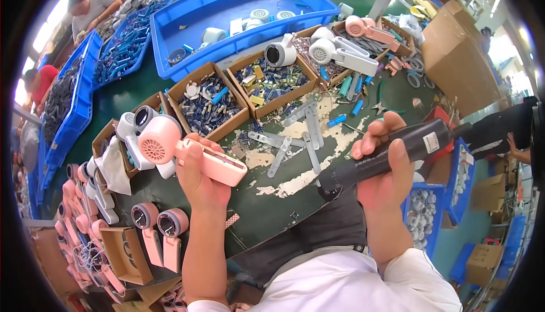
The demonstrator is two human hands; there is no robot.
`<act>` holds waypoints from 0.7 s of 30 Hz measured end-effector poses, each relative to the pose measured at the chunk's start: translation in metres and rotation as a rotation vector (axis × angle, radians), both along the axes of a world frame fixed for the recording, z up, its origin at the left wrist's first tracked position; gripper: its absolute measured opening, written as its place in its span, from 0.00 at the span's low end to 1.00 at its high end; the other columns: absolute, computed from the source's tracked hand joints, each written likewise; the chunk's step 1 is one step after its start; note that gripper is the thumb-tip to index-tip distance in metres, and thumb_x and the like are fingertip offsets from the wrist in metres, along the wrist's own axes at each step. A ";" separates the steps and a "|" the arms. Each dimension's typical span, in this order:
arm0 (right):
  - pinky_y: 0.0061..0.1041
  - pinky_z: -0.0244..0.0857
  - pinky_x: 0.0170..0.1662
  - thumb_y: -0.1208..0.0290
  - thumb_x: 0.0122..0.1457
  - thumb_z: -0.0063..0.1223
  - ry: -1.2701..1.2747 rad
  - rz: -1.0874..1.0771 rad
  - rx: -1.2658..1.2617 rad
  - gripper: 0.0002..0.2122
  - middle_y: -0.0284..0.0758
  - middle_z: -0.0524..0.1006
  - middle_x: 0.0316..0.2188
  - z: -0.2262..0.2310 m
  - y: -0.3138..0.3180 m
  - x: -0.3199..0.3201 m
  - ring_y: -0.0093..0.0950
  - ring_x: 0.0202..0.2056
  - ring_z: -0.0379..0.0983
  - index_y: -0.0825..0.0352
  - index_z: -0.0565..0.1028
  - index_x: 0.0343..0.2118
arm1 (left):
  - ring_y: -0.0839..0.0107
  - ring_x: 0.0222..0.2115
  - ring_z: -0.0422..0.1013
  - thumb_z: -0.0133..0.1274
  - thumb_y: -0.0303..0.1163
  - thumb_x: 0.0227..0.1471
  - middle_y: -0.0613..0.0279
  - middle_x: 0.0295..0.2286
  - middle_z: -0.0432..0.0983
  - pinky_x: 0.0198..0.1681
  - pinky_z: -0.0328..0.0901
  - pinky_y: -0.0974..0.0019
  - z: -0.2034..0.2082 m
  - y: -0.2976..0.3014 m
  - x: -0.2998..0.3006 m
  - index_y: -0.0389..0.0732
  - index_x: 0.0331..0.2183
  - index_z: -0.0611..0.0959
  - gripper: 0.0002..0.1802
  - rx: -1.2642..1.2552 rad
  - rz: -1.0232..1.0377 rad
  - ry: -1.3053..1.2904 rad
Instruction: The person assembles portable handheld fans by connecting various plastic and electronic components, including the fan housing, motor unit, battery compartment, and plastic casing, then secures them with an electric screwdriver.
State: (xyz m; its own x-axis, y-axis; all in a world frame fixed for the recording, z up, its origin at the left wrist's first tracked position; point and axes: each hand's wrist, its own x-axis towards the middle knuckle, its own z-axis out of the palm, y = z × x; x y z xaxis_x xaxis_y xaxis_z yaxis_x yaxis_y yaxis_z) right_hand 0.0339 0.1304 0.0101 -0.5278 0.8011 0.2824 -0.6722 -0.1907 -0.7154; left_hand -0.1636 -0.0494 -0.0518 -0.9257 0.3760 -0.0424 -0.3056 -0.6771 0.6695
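A pink handheld fan [211, 163] with a round slotted head is gripped by its handle in my left hand [198, 178]; its head points left, over the bench's near side. In my right hand [381, 167] lies a black electric screwdriver [392, 152], fingers and thumb wrapped round its body. The driver's front end points left and down, apart from the fan. On the bench between the hands lie several loose grey plastic handle strips [279, 156]. Beyond them are blue battery cells [336, 120].
Cardboard trays of small circuit boards [207, 107] stand beyond my hands, with a large blue bin [244, 39] behind. White fans [340, 53] lie at the far right. Pink fans [146, 215] crowd the near left. Two people work at the far left.
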 end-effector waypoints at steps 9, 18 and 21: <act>0.26 0.73 0.40 0.80 0.53 0.67 -0.145 -0.024 0.070 0.16 0.37 0.80 0.35 -0.024 -0.014 -0.058 0.24 0.34 0.77 0.69 0.76 0.44 | 0.70 0.33 0.73 0.60 0.27 0.56 0.61 0.31 0.73 0.39 0.72 0.64 -0.007 0.005 -0.006 0.41 0.38 0.73 0.11 0.003 -0.016 0.003; 0.18 0.72 0.32 0.82 0.55 0.66 -0.204 -0.035 0.284 0.14 0.33 0.79 0.30 -0.032 -0.024 -0.105 0.18 0.29 0.76 0.68 0.75 0.43 | 0.70 0.31 0.74 0.58 0.28 0.57 0.63 0.32 0.74 0.39 0.76 0.54 0.004 0.007 -0.002 0.43 0.37 0.74 0.09 -0.049 -0.055 -0.116; 0.18 0.71 0.32 0.82 0.54 0.65 -0.249 -0.063 0.304 0.14 0.32 0.79 0.29 -0.030 -0.022 -0.103 0.17 0.28 0.75 0.68 0.76 0.43 | 0.70 0.28 0.74 0.57 0.26 0.57 0.62 0.31 0.74 0.34 0.75 0.58 0.005 0.010 -0.001 0.42 0.38 0.74 0.09 -0.089 -0.030 -0.129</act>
